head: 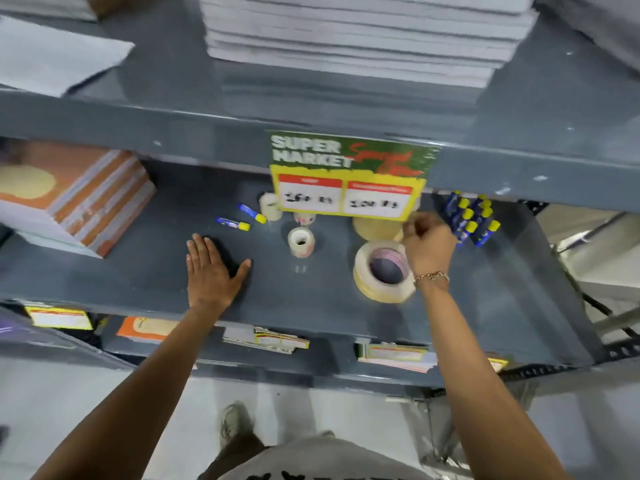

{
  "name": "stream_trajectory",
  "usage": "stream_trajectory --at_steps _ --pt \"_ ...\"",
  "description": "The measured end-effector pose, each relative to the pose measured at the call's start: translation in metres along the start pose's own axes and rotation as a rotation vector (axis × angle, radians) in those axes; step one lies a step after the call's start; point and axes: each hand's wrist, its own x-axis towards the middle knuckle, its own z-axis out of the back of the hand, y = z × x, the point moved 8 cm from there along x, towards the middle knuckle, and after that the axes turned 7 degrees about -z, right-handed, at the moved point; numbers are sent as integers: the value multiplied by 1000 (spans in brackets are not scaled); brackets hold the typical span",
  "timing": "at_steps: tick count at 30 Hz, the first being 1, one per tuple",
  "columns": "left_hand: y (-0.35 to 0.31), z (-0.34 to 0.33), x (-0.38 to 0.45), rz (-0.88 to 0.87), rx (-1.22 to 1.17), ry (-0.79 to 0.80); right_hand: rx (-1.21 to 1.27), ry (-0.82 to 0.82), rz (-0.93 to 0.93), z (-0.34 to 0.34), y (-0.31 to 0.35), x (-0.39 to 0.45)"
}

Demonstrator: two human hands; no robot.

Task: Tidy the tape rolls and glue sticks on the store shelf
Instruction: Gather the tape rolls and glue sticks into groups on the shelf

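The left hand (212, 271) lies flat and spread on the grey shelf (138, 271). The right hand (427, 242) is curled beside a large tape roll (381, 271); whether it grips anything I cannot tell. 2 glue sticks (242, 218) lie loose at the back, and more stand grouped (472, 220) at the right.

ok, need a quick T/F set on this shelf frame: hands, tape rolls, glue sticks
1. The left hand lies flat, palm down, on the shelf. True.
2. The large tape roll sits next to the right hand. True.
3. All the glue sticks are grouped together. False: two loose glue sticks lie apart from the cluster of glue sticks at the right.
4. The left hand holds the small tape roll. False: the roll stands alone, clear of both hands.
5. A price sign hangs from the shelf edge above. True.
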Motion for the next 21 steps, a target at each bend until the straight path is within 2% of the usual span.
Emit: stream_trajectory --at_steps 2,4,6,7,14,18,21 --pt "20 13 14 -1 -4 -16 25 76 188 -37 55 -36" --pt "38 22 33 -16 -4 -20 22 308 330 -100 102 -80" --pt "36 23 46 -65 -1 19 -66 530 344 -152 118 -106" --pt "43 25 54 -88 16 39 -139 558 325 -176 126 -111" --pt "68 20 76 -223 117 116 -567 490 345 -276 150 -95" --pt "79 20 83 -336 132 170 -692 433 316 -303 152 -92" --pt "79 22 81 -372 122 145 -702 430 257 -313 147 -89"
